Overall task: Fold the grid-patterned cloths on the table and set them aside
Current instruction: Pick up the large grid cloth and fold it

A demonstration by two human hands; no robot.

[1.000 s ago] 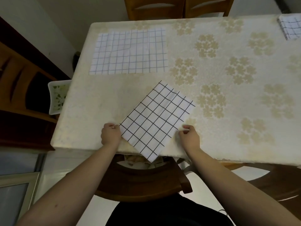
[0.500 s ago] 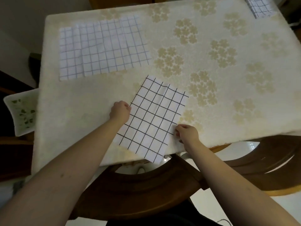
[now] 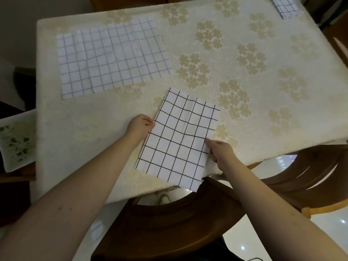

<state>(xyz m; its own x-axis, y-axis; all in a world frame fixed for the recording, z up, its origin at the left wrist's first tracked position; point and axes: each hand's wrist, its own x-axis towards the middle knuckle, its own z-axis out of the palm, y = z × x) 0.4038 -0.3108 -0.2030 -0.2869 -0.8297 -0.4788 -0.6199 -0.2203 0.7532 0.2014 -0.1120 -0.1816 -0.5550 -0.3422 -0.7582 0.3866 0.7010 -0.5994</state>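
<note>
Left hand point(image 3: 140, 125) and right hand point(image 3: 220, 149) pinching black-grid cloth's point(image 3: 178, 140) side edges, near table point(image 3: 75, 132) edge.

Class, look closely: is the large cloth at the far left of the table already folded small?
No. The large cloth lies spread flat, untouched by either hand.

There is only one camera. It sits on the person's head and looks forward and down at the table point(image 3: 244, 129). It is close to the near edge, so both arms reach up into the picture from the bottom. The view is very wide and bends straight lines, and the table looks tilted, with its far left corner at the top left. The far right corner is cut off by the top of the picture. Chairs point(image 3: 169, 219) and floor show below the near edge. No second view shares the scene.
</note>
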